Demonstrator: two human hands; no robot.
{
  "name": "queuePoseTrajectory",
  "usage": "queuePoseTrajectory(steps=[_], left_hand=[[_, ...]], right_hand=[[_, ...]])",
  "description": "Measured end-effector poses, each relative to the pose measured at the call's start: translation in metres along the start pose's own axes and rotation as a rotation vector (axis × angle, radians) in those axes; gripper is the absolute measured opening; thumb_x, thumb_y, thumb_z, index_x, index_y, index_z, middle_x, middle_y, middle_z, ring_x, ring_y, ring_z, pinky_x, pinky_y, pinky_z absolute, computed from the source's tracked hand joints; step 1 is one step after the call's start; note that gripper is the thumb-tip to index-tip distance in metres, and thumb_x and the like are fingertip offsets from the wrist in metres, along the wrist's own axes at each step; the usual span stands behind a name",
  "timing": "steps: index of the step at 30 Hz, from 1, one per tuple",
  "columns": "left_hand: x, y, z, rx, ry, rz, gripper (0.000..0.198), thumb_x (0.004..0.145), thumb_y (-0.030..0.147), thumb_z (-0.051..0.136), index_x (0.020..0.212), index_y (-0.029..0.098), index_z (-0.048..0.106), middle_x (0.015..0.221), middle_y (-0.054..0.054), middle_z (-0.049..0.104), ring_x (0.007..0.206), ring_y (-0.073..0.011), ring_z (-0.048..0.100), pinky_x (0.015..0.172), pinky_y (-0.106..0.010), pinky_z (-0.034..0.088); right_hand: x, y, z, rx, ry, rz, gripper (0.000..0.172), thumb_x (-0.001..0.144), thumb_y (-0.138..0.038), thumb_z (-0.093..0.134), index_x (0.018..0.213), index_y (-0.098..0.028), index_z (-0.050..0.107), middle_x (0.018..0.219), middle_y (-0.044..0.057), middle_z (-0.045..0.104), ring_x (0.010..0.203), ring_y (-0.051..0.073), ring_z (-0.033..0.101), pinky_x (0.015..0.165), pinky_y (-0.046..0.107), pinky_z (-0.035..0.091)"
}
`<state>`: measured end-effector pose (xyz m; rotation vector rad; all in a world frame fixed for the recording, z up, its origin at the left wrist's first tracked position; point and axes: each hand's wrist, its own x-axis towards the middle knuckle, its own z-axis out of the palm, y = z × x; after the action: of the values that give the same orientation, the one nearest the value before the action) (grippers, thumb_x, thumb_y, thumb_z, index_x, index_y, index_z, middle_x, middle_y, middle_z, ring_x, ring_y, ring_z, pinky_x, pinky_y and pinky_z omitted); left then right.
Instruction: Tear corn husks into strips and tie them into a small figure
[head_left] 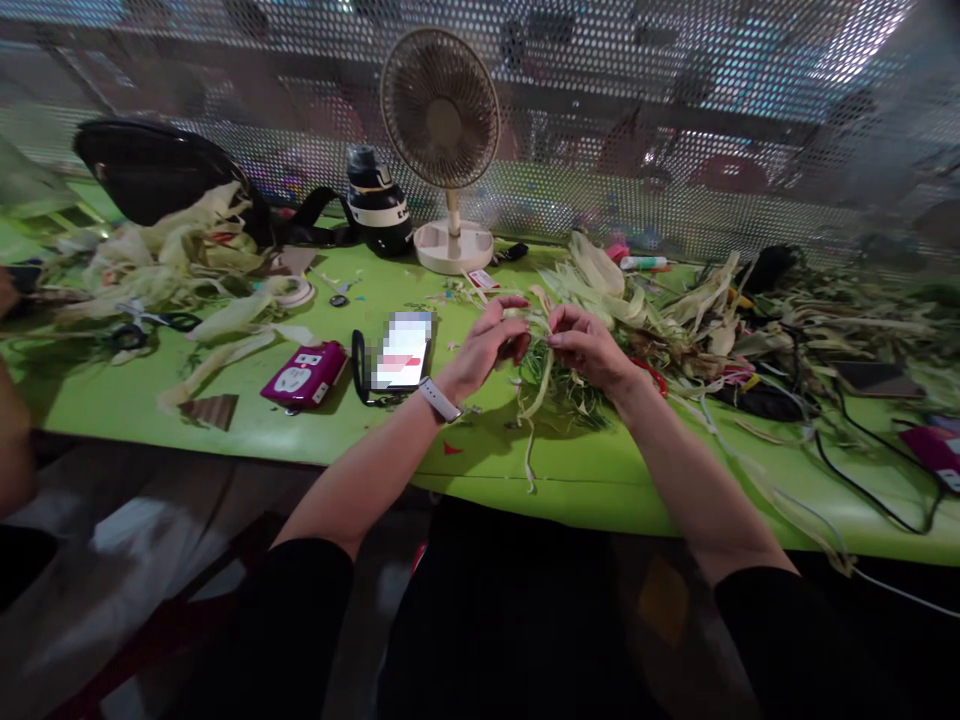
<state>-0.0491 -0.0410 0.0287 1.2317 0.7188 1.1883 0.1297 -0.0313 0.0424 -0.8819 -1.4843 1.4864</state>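
Both my hands are raised over the green table [480, 470], close together. My right hand [589, 345] pinches a pale strip of corn husk [537, 395], whose thin end hangs down to the table. My left hand [487, 345], with a light watch band at the wrist, has curled fingers near the strip's upper part; what lies between its fingertips is too small to make out. Beneath the hands is a heap of green shreds [574, 390]. A larger pile of pale husks [600, 280] lies just behind them.
A lit phone [405, 350] and a magenta box [304, 377] lie left of my hands. Farther back stand a fan [442, 120] and a black bottle [379, 210]. Scissors [142, 328] and more husks [165, 250] lie left. Black cables [840, 470] run at right. Another person's arm [11, 430] shows far left.
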Motion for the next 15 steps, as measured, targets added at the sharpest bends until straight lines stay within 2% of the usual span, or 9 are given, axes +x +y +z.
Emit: queuePoseTrajectory(steps=[2, 4, 5, 6, 9, 11, 15], left_hand=[[0.001, 0.002, -0.003, 0.223, 0.162, 0.183, 0.025, 0.089, 0.032, 0.064, 0.110, 0.024, 0.051, 0.089, -0.003, 0.064, 0.085, -0.0174, 0.063, 0.074, -0.030, 0.047], [0.001, 0.002, -0.005, 0.465, 0.371, 0.381, 0.021, 0.089, 0.033, 0.067, 0.103, 0.023, 0.054, 0.108, -0.009, 0.062, 0.110, -0.0221, 0.058, 0.090, -0.035, 0.045], [0.001, 0.002, -0.005, 0.569, 0.424, 0.442, 0.018, 0.089, 0.033, 0.068, 0.097, 0.023, 0.056, 0.107, -0.009, 0.062, 0.111, -0.0233, 0.055, 0.093, -0.036, 0.043], [0.000, 0.001, -0.005, 0.656, 0.408, 0.465, 0.016, 0.090, 0.034, 0.067, 0.090, 0.022, 0.057, 0.102, -0.008, 0.062, 0.107, -0.0237, 0.055, 0.092, -0.036, 0.042], [-0.001, -0.004, -0.004, 0.833, 0.120, 0.421, 0.022, 0.089, 0.036, 0.068, 0.077, 0.021, 0.057, 0.081, -0.005, 0.059, 0.082, -0.0208, 0.053, 0.081, -0.034, 0.039], [-0.002, -0.008, -0.002, 0.888, 0.000, 0.405, 0.020, 0.088, 0.033, 0.068, 0.076, 0.021, 0.057, 0.078, -0.005, 0.059, 0.076, -0.0197, 0.051, 0.076, -0.033, 0.036], [-0.002, -0.010, -0.002, 0.881, 0.007, 0.418, 0.018, 0.093, 0.028, 0.061, 0.076, 0.021, 0.058, 0.076, -0.005, 0.059, 0.071, -0.0182, 0.048, 0.071, -0.031, 0.031]], right_hand=[[0.002, 0.001, -0.002, -0.004, 0.031, -0.030, 0.038, 0.060, -0.043, 0.081, 0.076, -0.024, 0.052, 0.054, -0.010, 0.048, 0.039, 0.005, 0.034, 0.037, 0.023, 0.021], [0.004, 0.003, -0.005, -0.005, 0.080, -0.056, 0.040, 0.061, -0.045, 0.082, 0.078, -0.024, 0.052, 0.056, -0.010, 0.050, 0.041, 0.006, 0.038, 0.038, 0.022, 0.025], [0.005, 0.004, -0.005, -0.002, 0.105, -0.065, 0.041, 0.061, -0.045, 0.082, 0.079, -0.024, 0.052, 0.058, -0.009, 0.052, 0.042, 0.006, 0.040, 0.039, 0.022, 0.028], [0.005, 0.004, -0.006, 0.004, 0.126, -0.068, 0.042, 0.061, -0.045, 0.083, 0.081, -0.025, 0.051, 0.060, -0.009, 0.053, 0.043, 0.006, 0.041, 0.040, 0.023, 0.030], [0.005, 0.005, -0.006, 0.035, 0.151, -0.064, 0.044, 0.060, -0.043, 0.084, 0.083, -0.025, 0.052, 0.065, -0.008, 0.057, 0.046, 0.006, 0.046, 0.044, 0.023, 0.037], [0.005, 0.006, -0.006, 0.046, 0.147, -0.058, 0.043, 0.061, -0.042, 0.084, 0.085, -0.024, 0.053, 0.067, -0.008, 0.059, 0.047, 0.007, 0.049, 0.046, 0.024, 0.039], [0.005, 0.006, -0.008, -0.003, 0.144, -0.074, 0.041, 0.062, -0.045, 0.084, 0.087, -0.023, 0.059, 0.065, -0.006, 0.059, 0.048, 0.007, 0.046, 0.043, 0.023, 0.035]])
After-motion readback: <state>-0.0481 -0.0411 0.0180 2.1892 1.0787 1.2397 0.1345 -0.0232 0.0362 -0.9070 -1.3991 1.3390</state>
